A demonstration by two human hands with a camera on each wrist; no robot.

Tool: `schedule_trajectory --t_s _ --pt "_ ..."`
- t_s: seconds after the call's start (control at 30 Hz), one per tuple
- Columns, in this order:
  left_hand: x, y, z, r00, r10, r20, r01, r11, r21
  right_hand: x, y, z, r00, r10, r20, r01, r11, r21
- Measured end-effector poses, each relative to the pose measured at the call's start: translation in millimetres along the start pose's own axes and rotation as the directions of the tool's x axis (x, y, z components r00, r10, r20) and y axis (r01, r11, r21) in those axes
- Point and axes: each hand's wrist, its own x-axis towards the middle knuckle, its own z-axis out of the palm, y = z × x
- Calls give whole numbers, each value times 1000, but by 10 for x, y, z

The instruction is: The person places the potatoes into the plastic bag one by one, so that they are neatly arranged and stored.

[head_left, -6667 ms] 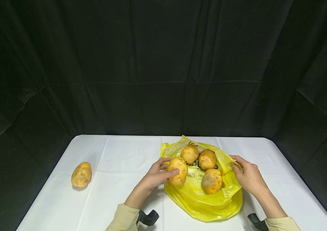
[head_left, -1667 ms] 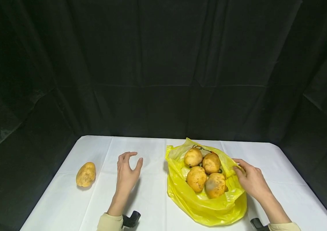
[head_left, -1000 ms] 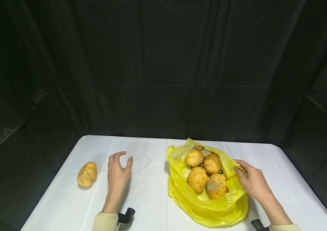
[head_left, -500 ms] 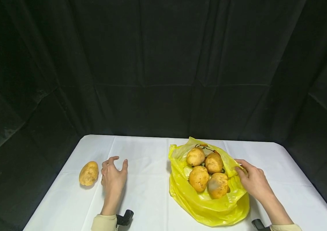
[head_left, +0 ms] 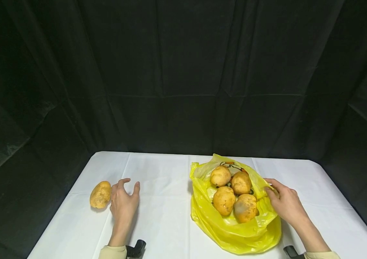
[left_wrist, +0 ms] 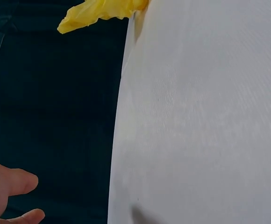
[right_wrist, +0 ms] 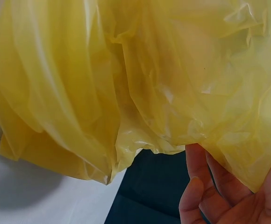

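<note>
In the head view a lone potato [head_left: 100,194] lies on the left of the white table. Just right of it is my left hand [head_left: 124,202], holding nothing, thumb and index finger spread apart. Whether its fingers touch the potato I cannot tell. A yellow plastic bag [head_left: 235,237] stands at the right with its mouth wide; several potatoes [head_left: 224,200] sit inside. My right hand [head_left: 285,201] pinches the bag's right rim. Close up in the right wrist view, the right fingers [right_wrist: 215,205] are at the bag's edge. The left wrist view shows the left thumb and a fingertip.
A white cloth [head_left: 161,216] covers the table, with its far edge in front of black curtains [head_left: 183,79]. Black wrist cameras [head_left: 136,249] are strapped to both wrists. Between the left hand and the bag stretches bare cloth.
Several seconds ago my left hand held a potato over the bag; that potato now lies inside. The emptied hand has moved left to beside the lone potato. My right hand stays on the bag's rim.
</note>
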Motion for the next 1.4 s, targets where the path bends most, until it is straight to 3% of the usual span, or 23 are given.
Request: schedule_trajectory --t_s 0.33,0.6,1.0,1.23,1.4 --pt "-9 -86 -100 999 13 32 -13 1000 -2 11 -17 -5 1000 1 6 -1 1000 7" --pt "-60 -186 -135 996 79 31 -79 997 6 16 -17 -3 1000 6 16 -6 1000 4" --pt "-43 -279 -215 990 140 7 -139 988 -63 27 -16 -25 1000 -22 0 22 1000 -5" --pt "-41 -352 -290 989 147 -6 -147 988 -47 32 -8 -26 1000 -16 16 16 1000 -2" --pt "-26 -397 -331 987 153 -50 -155 987 -37 38 -9 -21 1000 -9 28 9 1000 2"
